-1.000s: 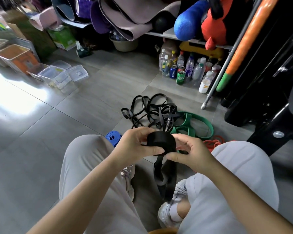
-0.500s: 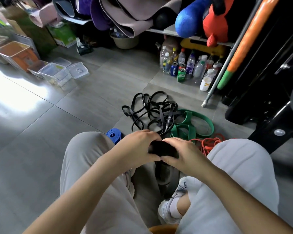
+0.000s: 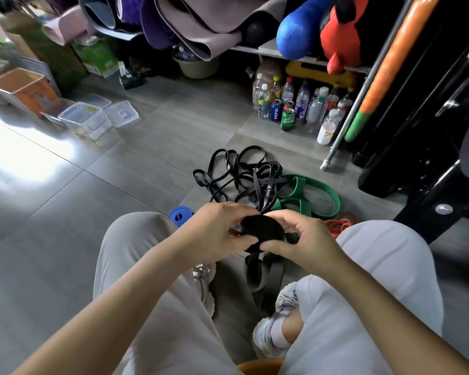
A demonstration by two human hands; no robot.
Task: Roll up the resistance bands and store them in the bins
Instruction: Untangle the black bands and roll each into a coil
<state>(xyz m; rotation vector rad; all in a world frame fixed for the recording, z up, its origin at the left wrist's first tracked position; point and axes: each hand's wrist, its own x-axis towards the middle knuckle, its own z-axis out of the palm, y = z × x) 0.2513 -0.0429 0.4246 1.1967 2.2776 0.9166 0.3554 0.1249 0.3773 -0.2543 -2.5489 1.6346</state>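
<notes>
a: where's the band being rolled?
b: the black resistance band [image 3: 261, 231] is a tight roll held between both hands, near the middle. its loose tail [image 3: 255, 277] hangs down between the shoes [image 3: 271, 339] toward the floor [image 3: 119, 190].
a: and the hands?
b: the left hand [image 3: 214, 234] grips the roll's left side, fingers curled over it. the right hand [image 3: 306, 239] pinches its right side, thumb under, fingers on top.
a: the others?
b: a tangle of black bands [image 3: 244, 174] lies on the floor just beyond, touching a green band [image 3: 309, 190] on its right. red bands [image 3: 341, 226] show by the right knee [image 3: 377, 239], a rolled blue band [image 3: 179, 216] by the left knee [image 3: 136, 228].
a: bins?
b: clear plastic bins [image 3: 84, 119] stand far left, well apart, a lid [image 3: 121, 113] beside them.
</notes>
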